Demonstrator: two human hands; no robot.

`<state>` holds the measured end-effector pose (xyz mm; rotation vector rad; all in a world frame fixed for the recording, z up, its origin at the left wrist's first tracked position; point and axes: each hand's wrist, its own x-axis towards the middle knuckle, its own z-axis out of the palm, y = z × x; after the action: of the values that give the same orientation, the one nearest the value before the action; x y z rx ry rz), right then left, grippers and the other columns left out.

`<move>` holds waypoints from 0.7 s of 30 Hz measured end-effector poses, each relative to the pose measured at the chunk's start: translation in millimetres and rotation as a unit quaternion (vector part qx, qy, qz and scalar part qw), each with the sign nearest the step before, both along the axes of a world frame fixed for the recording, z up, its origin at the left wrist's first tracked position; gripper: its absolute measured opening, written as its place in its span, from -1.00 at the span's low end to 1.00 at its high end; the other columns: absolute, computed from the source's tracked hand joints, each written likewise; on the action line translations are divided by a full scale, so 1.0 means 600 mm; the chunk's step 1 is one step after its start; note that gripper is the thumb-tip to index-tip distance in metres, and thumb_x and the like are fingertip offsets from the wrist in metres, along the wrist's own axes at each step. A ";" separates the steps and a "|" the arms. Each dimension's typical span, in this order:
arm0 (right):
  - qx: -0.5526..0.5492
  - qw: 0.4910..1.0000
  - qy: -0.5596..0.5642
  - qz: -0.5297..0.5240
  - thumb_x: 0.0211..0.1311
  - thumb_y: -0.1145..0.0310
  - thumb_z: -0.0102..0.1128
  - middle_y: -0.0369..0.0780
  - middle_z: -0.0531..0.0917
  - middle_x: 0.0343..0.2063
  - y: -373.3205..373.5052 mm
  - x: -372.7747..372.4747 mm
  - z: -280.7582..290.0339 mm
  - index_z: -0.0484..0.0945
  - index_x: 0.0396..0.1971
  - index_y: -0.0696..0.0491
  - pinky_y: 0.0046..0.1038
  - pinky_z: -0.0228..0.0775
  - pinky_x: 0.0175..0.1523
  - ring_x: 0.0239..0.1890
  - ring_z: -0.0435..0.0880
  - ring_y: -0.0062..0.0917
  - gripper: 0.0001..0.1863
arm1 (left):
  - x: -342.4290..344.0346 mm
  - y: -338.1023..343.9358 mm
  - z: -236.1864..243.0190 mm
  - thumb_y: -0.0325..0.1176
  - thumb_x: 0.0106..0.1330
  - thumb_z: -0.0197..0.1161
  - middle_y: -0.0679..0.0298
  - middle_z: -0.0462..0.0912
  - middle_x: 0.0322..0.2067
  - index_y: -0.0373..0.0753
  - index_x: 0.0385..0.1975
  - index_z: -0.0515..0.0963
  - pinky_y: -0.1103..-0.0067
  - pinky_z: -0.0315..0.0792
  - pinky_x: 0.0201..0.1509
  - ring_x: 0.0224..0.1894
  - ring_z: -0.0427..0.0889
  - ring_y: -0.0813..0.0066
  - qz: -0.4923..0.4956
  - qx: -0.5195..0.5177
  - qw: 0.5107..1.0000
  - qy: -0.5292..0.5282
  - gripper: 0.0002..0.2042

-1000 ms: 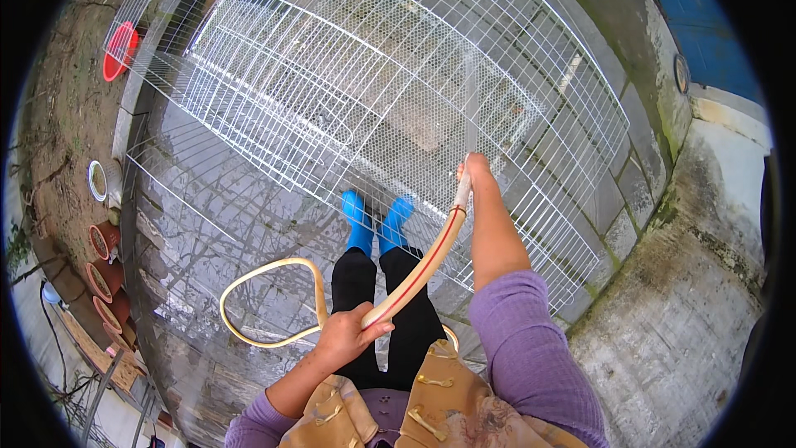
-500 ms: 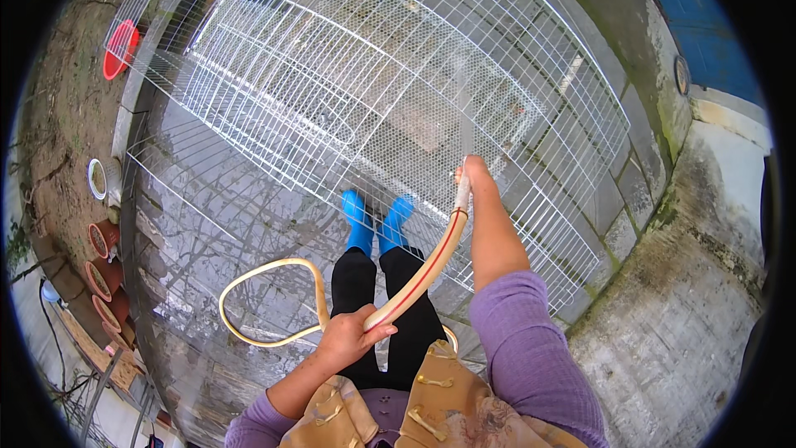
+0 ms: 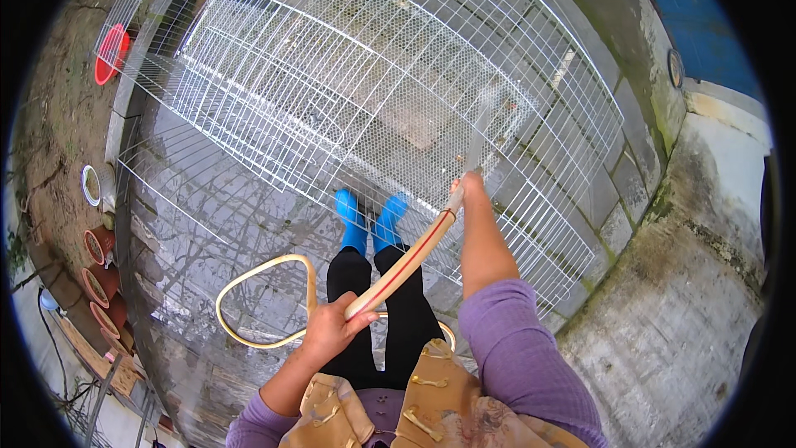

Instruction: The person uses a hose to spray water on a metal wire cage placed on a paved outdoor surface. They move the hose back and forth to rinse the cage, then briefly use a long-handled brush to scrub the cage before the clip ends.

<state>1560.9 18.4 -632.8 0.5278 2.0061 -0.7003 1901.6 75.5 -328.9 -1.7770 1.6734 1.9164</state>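
Observation:
A cream hose (image 3: pixel 406 265) with a red stripe runs across my front. My left hand (image 3: pixel 331 325) is wrapped round it near my thigh. Its far end is gripped by my right hand (image 3: pixel 468 186), held out ahead over the near right side of a wire cage (image 3: pixel 385 99). A translucent stream of water (image 3: pixel 478 143) leaves the hose end and hits the far right part of the cage's honeycomb mesh floor, where it splashes white. The cage has open metal bars and lies on the paving. Behind my left hand the hose makes a loose loop.
Below me my feet in blue boots (image 3: pixel 351 209) stand at the cage's near edge on wet grey paving (image 3: pixel 195 282). Terracotta pots (image 3: pixel 99 282), a white pot (image 3: pixel 93 186) and a red basin (image 3: pixel 111 55) line the left. A concrete slab (image 3: pixel 655 332) lies right.
The water stream now leans further right and lands on the mesh's far right part. My right hand has dropped slightly, while both hands keep their hold on the hose.

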 end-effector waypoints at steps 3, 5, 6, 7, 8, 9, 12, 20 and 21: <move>-0.033 0.999 -0.008 -0.005 0.27 0.32 -0.31 -0.10 0.44 -0.59 -0.004 -0.016 0.002 0.30 -0.17 0.17 -0.36 0.34 -0.68 -0.70 0.43 -0.40 -0.72 | -0.006 0.004 -0.003 -0.01 0.14 0.26 0.06 0.46 -0.69 -0.24 -0.44 0.47 0.37 0.35 -0.53 -0.58 0.49 0.02 -0.014 -0.013 1.000 -0.003 -0.64; -0.028 1.000 -0.003 -0.006 0.28 0.31 -0.31 -0.11 0.43 -0.61 -0.010 -0.022 0.002 0.29 -0.18 0.18 -0.35 0.34 -0.68 -0.72 0.42 -0.40 -0.72 | -0.010 0.004 -0.004 0.03 0.13 0.25 0.06 0.48 -0.69 -0.22 -0.45 0.47 0.34 0.36 -0.54 -0.56 0.53 0.00 -0.016 -0.017 1.000 -0.001 -0.62; -0.026 1.000 -0.002 -0.006 0.28 0.30 -0.30 -0.11 0.43 -0.61 -0.012 -0.024 0.002 0.28 -0.19 0.18 -0.35 0.34 -0.68 -0.73 0.42 -0.40 -0.72 | -0.013 0.002 -0.001 0.02 0.13 0.25 0.06 0.48 -0.69 -0.22 -0.45 0.47 0.34 0.36 -0.54 -0.56 0.53 0.01 -0.013 -0.016 1.000 0.002 -0.62; -0.027 1.000 -0.001 -0.005 0.28 0.29 -0.30 -0.11 0.43 -0.61 -0.012 -0.026 0.001 0.28 -0.19 0.18 -0.35 0.33 -0.69 -0.73 0.41 -0.41 -0.72 | -0.015 0.001 -0.001 0.02 0.13 0.26 0.06 0.48 -0.69 -0.22 -0.45 0.47 0.34 0.36 -0.54 -0.56 0.53 0.01 -0.009 -0.014 1.000 0.005 -0.62; -0.029 1.000 -0.001 -0.003 0.28 0.29 -0.30 -0.12 0.42 -0.62 -0.013 -0.027 -0.001 0.27 -0.19 0.18 -0.35 0.33 -0.69 -0.73 0.41 -0.41 -0.72 | -0.015 0.002 -0.002 0.02 0.13 0.26 0.06 0.48 -0.69 -0.22 -0.45 0.47 0.34 0.37 -0.54 -0.56 0.53 0.01 -0.010 -0.014 1.000 0.006 -0.62; -0.030 1.000 -0.001 -0.002 0.29 0.28 -0.30 -0.12 0.42 -0.62 -0.014 -0.028 -0.002 0.27 -0.19 0.18 -0.35 0.33 -0.70 -0.73 0.41 -0.42 -0.72 | -0.014 0.005 -0.004 0.02 0.13 0.26 0.06 0.48 -0.69 -0.23 -0.45 0.47 0.34 0.37 -0.54 -0.56 0.53 0.01 -0.010 -0.014 1.000 0.007 -0.62; -0.024 0.999 -0.009 0.021 0.29 0.27 -0.31 -0.14 0.41 -0.63 -0.014 -0.039 -0.010 0.26 -0.16 0.17 -0.36 0.33 -0.70 -0.74 0.40 -0.43 -0.71 | -0.016 0.003 -0.005 0.02 0.14 0.26 0.05 0.48 -0.69 -0.23 -0.46 0.46 0.34 0.37 -0.54 -0.56 0.54 0.02 -0.015 -0.019 1.000 0.011 -0.62; -0.038 0.999 -0.006 -0.003 0.30 0.27 -0.31 -0.16 0.41 -0.64 -0.012 -0.050 -0.020 0.25 -0.12 0.16 -0.39 0.35 -0.69 -0.74 0.39 -0.46 -0.70 | -0.020 0.000 -0.008 0.05 0.14 0.23 0.04 0.48 -0.69 -0.23 -0.47 0.45 0.32 0.37 -0.53 -0.55 0.54 0.00 -0.023 -0.026 0.999 0.014 -0.60; -0.038 0.999 -0.009 -0.001 0.31 0.27 -0.31 -0.16 0.41 -0.63 -0.011 -0.051 -0.018 0.25 -0.12 0.16 -0.39 0.35 -0.69 -0.74 0.40 -0.46 -0.70 | -0.020 0.000 -0.009 0.05 0.14 0.23 0.04 0.48 -0.69 -0.23 -0.47 0.45 0.32 0.37 -0.53 -0.55 0.54 -0.01 -0.023 -0.025 0.999 0.013 -0.60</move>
<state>1530.6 12.0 -643.8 0.4893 1.9533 -0.7676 1889.6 75.7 -334.2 -1.7203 1.7694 1.9033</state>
